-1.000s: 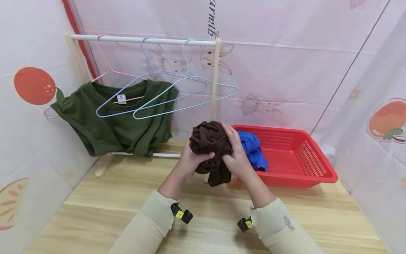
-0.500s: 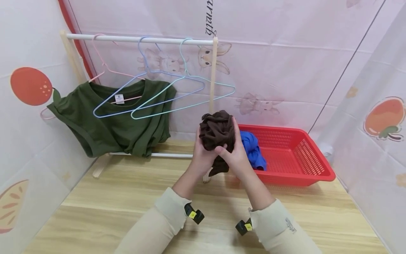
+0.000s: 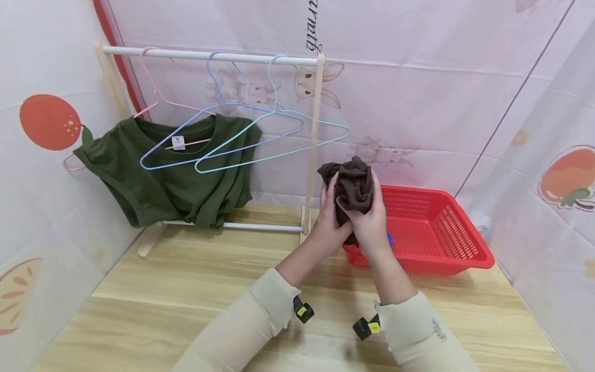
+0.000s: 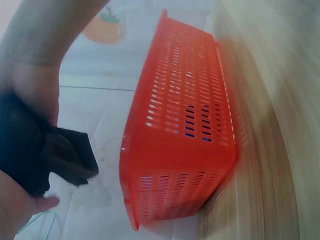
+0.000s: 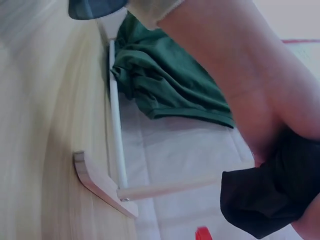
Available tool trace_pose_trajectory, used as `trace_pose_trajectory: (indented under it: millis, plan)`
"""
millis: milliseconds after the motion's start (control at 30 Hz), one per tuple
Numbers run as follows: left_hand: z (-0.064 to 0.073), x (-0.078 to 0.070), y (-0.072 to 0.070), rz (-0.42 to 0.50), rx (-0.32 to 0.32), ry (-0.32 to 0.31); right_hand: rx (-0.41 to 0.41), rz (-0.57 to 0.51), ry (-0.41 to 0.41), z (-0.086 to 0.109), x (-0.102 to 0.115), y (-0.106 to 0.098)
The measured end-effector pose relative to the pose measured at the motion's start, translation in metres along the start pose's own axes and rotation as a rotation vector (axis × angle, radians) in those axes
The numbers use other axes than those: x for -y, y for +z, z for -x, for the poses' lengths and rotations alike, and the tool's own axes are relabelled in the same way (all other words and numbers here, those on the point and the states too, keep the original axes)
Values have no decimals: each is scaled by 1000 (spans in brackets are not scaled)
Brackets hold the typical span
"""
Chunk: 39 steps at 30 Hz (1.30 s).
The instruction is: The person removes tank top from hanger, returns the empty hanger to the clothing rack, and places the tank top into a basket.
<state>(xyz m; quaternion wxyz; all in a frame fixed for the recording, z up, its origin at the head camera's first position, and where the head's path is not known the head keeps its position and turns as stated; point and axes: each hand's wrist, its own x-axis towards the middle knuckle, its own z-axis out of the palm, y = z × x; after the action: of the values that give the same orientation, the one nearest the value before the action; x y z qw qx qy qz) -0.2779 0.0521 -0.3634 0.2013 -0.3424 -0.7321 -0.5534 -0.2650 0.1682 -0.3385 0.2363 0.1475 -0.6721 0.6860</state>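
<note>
A bundled dark brown garment (image 3: 355, 183) is held up between both hands over the near left end of the red basket (image 3: 418, 264). My left hand (image 3: 329, 214) grips it from the left, and my right hand (image 3: 373, 222) grips its right side, thumbs toward me. In the left wrist view a loose flap of the garment (image 4: 70, 155) sticks out between the hands, beside the basket. The right wrist view shows a fold of it hanging below the palm. Only a sliver of a blue cloth (image 3: 389, 239) shows in the basket; hands and bundle hide the rest.
Left of the basket stands a rack with a white rail (image 3: 186, 54) and wooden posts. A dark green shirt (image 3: 176, 181) hangs there on a pink hanger (image 3: 155, 93). A blue hanger (image 3: 218, 106) and a mint-green hanger (image 3: 276, 111) hang bare. Wooden table (image 3: 209, 289) underneath.
Both hands have moved right with the brown garment, from beside the rack's right post to over the basket's left end. The bundle has been turned and gathered, and it now covers most of the blue cloth.
</note>
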Motion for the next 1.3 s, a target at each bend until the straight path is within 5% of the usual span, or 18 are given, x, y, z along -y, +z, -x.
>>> trace_pose_trajectory:
  millis: [233, 533, 667, 800, 1000, 1300]
  plan:
    - [-10, 14, 11, -66, 115, -51, -42, 6, 27, -14, -6, -23]
    - [-23, 24, 35, -92, 146, -201, -5, 131, 152, -29, -8, -51]
    - [-29, 29, 48, -164, 156, -201, -18, 196, 153, -33, -3, -62]
    - [-29, 37, 59, -264, 188, -181, -53, 253, 140, -36, -5, -76]
    - [-22, 47, 66, -469, 316, -247, -131, 281, 144, -43, -14, -98]
    - [-25, 47, 82, -808, 554, -290, -150, 423, 266, -48, -61, -132]
